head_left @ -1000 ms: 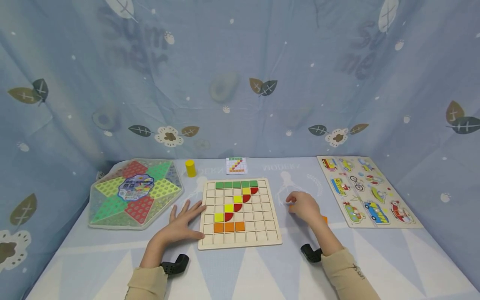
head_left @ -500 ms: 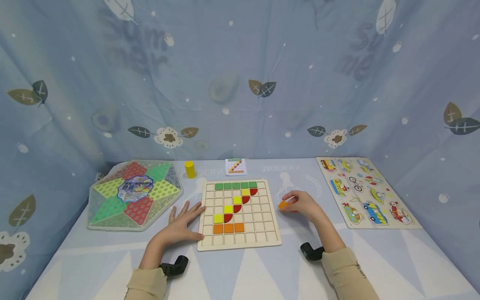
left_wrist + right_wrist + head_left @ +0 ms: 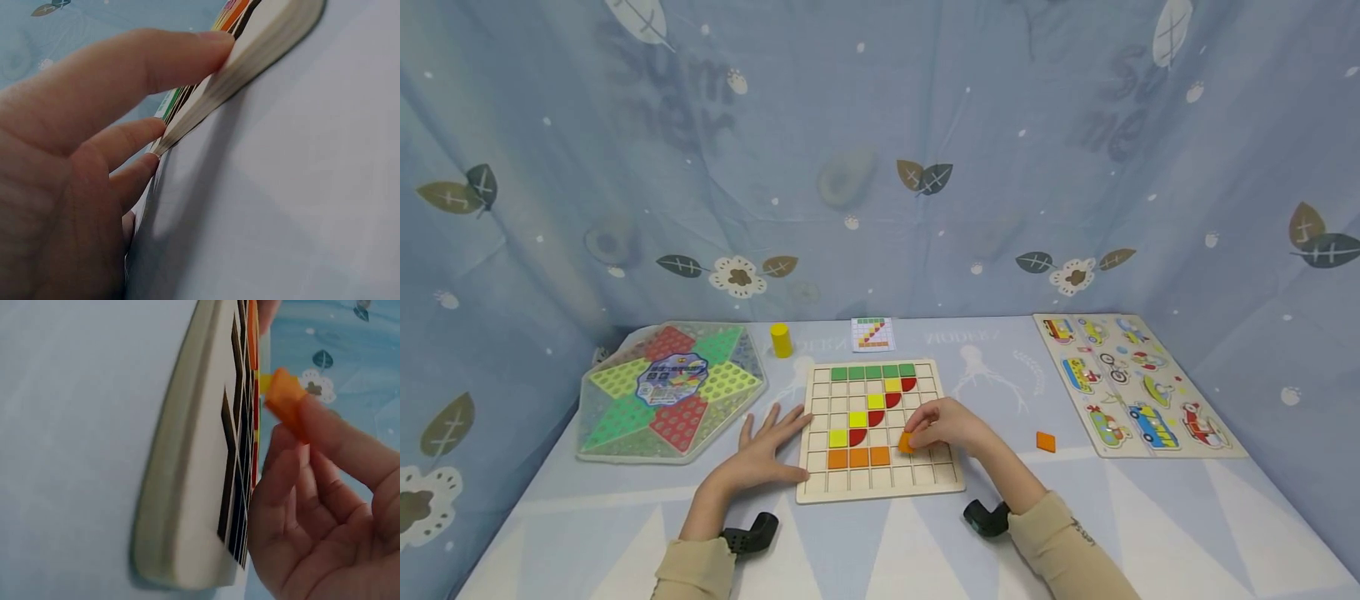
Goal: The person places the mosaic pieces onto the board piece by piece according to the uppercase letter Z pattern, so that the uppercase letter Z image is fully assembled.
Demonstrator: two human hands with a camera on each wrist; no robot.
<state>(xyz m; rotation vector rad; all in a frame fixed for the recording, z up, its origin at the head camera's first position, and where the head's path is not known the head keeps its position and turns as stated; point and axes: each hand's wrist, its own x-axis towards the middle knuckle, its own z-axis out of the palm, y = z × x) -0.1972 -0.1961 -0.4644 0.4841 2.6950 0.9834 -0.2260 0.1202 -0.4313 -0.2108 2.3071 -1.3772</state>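
A wooden grid board (image 3: 925,479) lies flat on the table, with green squares along its top, a slanting line of yellow squares and red quarter-circles, and three orange squares (image 3: 858,457) in a row lower down. My left hand (image 3: 758,454) rests at the board's left edge, fingers spread, thumb and fingertips touching the rim, as the left wrist view also shows. Over the board's right half, my right hand (image 3: 951,427) pinches an orange tile (image 3: 286,403) between thumb and fingers. That tile is tilted, just right of the orange row. Another orange tile (image 3: 1046,442) lies on the table to the right.
Behind the board lies a small pattern card (image 3: 872,334), with a yellow cylinder (image 3: 781,340) left of it. A Chinese checkers set (image 3: 617,417) in clear wrap is at the left. A vehicle puzzle board (image 3: 1135,387) lies at the right.
My right hand has moved left from the table to above the board, carrying the orange tile. This uncovers the other orange tile on the table. My left hand has stayed in place.
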